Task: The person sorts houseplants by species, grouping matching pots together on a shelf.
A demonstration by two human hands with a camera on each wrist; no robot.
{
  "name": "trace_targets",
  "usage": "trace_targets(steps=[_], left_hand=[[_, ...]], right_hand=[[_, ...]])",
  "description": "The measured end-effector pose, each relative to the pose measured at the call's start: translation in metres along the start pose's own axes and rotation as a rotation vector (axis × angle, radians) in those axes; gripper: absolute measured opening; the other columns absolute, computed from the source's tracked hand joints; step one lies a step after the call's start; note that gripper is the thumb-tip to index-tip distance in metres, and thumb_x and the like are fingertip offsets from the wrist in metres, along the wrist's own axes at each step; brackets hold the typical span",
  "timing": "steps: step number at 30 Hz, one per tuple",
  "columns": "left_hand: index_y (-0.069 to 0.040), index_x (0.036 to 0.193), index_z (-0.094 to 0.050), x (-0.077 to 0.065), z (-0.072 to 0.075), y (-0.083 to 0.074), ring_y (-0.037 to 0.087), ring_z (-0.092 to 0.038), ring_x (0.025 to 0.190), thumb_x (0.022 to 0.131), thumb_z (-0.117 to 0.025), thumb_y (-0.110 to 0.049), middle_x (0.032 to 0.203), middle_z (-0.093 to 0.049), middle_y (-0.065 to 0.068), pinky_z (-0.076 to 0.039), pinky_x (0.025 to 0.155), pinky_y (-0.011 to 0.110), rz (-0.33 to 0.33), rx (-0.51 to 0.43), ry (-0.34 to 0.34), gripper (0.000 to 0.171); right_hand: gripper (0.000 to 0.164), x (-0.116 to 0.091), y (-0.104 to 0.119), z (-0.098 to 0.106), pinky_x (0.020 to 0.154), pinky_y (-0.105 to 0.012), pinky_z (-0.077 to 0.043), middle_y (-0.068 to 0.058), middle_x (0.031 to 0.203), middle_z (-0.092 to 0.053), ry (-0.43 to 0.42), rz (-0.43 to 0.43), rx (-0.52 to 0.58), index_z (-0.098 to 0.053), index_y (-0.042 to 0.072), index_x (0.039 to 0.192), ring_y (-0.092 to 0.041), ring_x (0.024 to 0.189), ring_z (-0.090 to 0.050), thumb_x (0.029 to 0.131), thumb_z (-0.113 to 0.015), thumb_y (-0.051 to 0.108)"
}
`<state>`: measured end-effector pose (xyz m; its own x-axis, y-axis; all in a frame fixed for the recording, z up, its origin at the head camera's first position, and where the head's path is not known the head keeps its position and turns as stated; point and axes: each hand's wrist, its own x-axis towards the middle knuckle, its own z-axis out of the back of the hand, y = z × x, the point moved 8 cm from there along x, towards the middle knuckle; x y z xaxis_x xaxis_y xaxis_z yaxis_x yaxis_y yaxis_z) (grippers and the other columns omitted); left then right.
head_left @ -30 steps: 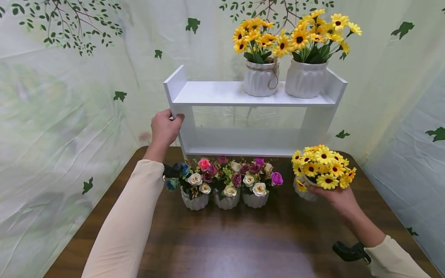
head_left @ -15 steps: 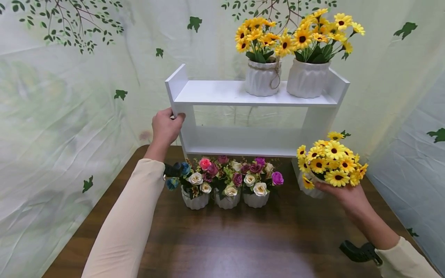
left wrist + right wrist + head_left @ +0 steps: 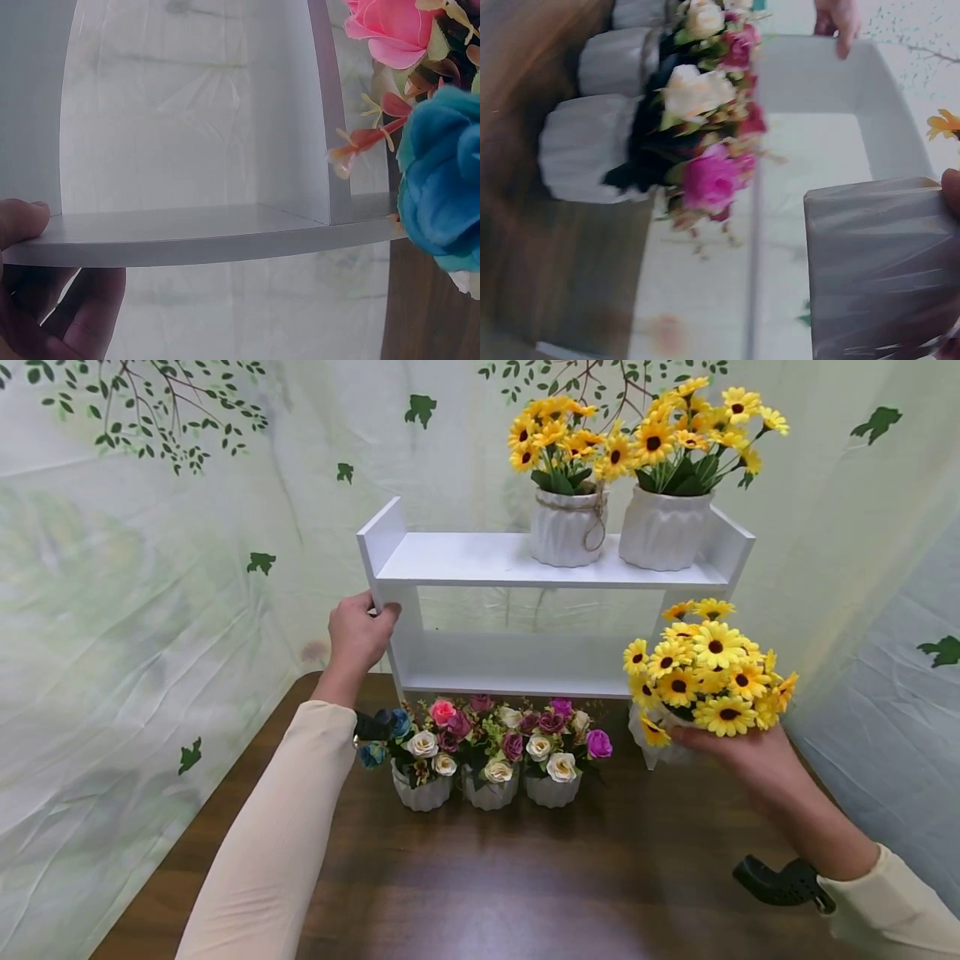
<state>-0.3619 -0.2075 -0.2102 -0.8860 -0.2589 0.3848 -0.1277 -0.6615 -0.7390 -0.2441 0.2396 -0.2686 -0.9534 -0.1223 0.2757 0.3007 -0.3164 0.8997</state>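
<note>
My left hand (image 3: 358, 633) grips the left side panel of a white two-tier shelf (image 3: 480, 560), thumb in front and fingers behind. In the left wrist view that panel (image 3: 187, 251) runs between thumb and fingers. On the right, my right hand (image 3: 750, 756) holds a white pot of yellow daisies (image 3: 716, 672), raised in front of the shelf's right end. The flowers hide much of this pot in the head view; its ridged side (image 3: 877, 262) shows in the right wrist view. Two more potted yellow daisies, one with twine (image 3: 567, 527) and one plain (image 3: 663, 531), stand on the top tier.
Three white pots of roses stand in a row before the shelf: a blue-and-cream one (image 3: 422, 789), a middle one (image 3: 491, 792) and a purple-and-cream one (image 3: 553, 789). Brown wooden table (image 3: 480, 877) underneath. A leaf-printed curtain (image 3: 187, 635) hangs behind.
My right hand has lifted the daisy pot upward, toward the shelf's right end. My left hand keeps its grip on the side panel.
</note>
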Motion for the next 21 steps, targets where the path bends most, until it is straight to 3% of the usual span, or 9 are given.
trace_targets(steps=[8, 15, 21], left_hand=[[-0.001, 0.12, -0.068, 0.001, -0.001, 0.0, 0.037, -0.065, 0.115, 0.096, -0.055, -0.025, 0.128, -0.067, 0.019, -0.055, 0.091, 0.052, 0.011, -0.001, -0.003, 0.036], [-0.002, 0.122, -0.068, 0.0, -0.002, 0.0, 0.036, -0.065, 0.114, 0.096, -0.054, -0.025, 0.13, -0.067, 0.018, -0.055, 0.091, 0.052, 0.026, -0.008, 0.002, 0.037], [-0.002, 0.122, -0.068, 0.0, -0.001, 0.001, 0.036, -0.065, 0.115, 0.096, -0.054, -0.025, 0.131, -0.066, 0.018, -0.055, 0.091, 0.052, 0.019, 0.006, 0.003, 0.037]], right_hand=[[0.075, 0.015, 0.047, -0.013, 0.088, -0.015, -0.05, 0.003, 0.14, -0.051, 0.066, 0.053, 0.128, -0.039, 0.023, 0.147, -0.008, 0.119, -0.054, 0.084, -0.074, 0.002], [0.073, 0.034, 0.097, -0.028, 0.087, -0.017, -0.051, 0.002, 0.138, -0.054, 0.092, 0.14, 0.062, -0.043, 0.025, 0.144, -0.012, 0.12, -0.055, 0.083, -0.076, 0.003], [0.074, 0.054, 0.127, -0.043, 0.101, -0.024, -0.046, 0.004, 0.141, -0.051, 0.108, 0.135, 0.091, -0.042, 0.028, 0.143, -0.014, 0.129, -0.05, 0.082, -0.077, 0.005]])
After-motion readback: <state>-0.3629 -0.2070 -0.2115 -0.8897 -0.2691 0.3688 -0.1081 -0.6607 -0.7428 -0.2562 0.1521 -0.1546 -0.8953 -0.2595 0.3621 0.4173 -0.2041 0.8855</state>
